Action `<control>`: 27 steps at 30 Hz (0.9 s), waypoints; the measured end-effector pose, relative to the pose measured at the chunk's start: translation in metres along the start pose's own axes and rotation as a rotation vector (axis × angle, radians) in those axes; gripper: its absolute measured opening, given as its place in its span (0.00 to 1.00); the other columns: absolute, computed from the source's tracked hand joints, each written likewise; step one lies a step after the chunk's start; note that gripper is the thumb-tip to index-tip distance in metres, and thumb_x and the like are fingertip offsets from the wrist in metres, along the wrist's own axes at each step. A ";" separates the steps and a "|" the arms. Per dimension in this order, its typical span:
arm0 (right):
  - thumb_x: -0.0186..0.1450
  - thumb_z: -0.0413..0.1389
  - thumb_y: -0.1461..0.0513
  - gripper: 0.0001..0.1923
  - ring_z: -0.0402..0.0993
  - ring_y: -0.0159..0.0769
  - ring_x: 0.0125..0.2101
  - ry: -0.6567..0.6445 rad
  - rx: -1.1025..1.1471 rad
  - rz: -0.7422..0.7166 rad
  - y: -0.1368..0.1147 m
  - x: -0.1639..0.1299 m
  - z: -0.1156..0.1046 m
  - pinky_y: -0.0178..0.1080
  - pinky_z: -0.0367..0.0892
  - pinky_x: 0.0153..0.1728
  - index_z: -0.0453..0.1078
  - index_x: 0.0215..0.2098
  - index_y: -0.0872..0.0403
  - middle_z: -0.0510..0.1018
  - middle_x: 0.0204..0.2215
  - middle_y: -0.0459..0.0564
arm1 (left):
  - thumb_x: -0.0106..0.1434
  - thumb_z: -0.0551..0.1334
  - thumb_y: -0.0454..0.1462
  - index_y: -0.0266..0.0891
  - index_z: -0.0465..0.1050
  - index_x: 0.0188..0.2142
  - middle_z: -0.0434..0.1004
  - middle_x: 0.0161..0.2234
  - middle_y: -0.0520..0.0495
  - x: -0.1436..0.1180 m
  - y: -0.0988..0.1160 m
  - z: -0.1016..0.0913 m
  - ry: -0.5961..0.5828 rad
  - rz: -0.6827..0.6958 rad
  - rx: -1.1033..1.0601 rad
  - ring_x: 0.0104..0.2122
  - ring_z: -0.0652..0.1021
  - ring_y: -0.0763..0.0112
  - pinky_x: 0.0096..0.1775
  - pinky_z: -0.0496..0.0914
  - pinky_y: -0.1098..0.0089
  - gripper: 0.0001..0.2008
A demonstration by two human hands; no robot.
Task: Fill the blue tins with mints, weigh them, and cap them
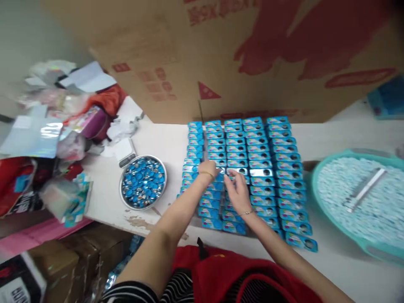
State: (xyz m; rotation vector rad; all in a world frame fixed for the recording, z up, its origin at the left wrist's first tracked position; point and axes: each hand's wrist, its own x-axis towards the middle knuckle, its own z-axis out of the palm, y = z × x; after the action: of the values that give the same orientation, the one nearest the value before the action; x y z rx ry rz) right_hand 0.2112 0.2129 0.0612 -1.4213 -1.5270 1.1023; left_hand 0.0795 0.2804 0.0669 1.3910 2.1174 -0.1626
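1. Left hand point(208, 169) bent over mid-desk point(105, 185) blue boxes point(289, 185), grip unclear: a snag could disorder them.
2. Right hand point(239, 192) narrow, grip unclear: careless sweeping could push boxes over the near edge.

A pale, plain wall point(19, 33) fills ten o'clock, while at twelve a huge brown cardboard carton point(176, 54) with red printing stands upright at the back of a white table point(105, 191). The tabletop's front edge shows a worn, peeling patch point(140, 223) between seven and eight o'clock, and below it, at eight, sit smaller brown cartons point(58, 263). Even light falls across, glinting off clear plastic point(52, 130) at nine.
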 end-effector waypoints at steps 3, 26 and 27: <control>0.66 0.48 0.52 0.19 0.69 0.40 0.39 -0.069 -0.010 -0.043 -0.024 -0.005 0.035 0.45 0.67 0.42 0.66 0.48 0.54 0.70 0.42 0.56 | 0.58 0.62 0.46 0.40 0.75 0.35 0.79 0.33 0.45 -0.041 -0.060 0.005 0.190 0.059 -0.225 0.36 0.79 0.67 0.38 0.70 0.72 0.13; 0.61 0.51 0.61 0.15 0.71 0.40 0.41 -0.837 -0.155 0.200 -0.070 -0.021 0.352 0.41 0.68 0.41 0.72 0.45 0.52 0.73 0.44 0.53 | 0.63 0.55 0.43 0.39 0.70 0.28 0.72 0.25 0.50 -0.148 -0.392 0.023 0.302 -0.029 -0.825 0.26 0.71 0.73 0.31 0.65 0.73 0.13; 0.60 0.53 0.59 0.13 0.73 0.38 0.37 -0.745 -0.018 0.359 -0.070 -0.023 0.353 0.38 0.69 0.35 0.72 0.42 0.52 0.75 0.40 0.52 | 0.63 0.55 0.43 0.39 0.70 0.28 0.72 0.25 0.50 -0.146 -0.394 0.023 0.299 -0.030 -0.839 0.26 0.71 0.72 0.31 0.65 0.73 0.13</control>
State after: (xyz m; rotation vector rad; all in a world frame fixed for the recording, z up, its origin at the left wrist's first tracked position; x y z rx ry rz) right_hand -0.1411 0.1572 0.0095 -1.4027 -1.8027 2.0018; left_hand -0.2140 -0.0207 0.0427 0.8980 2.0427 0.8726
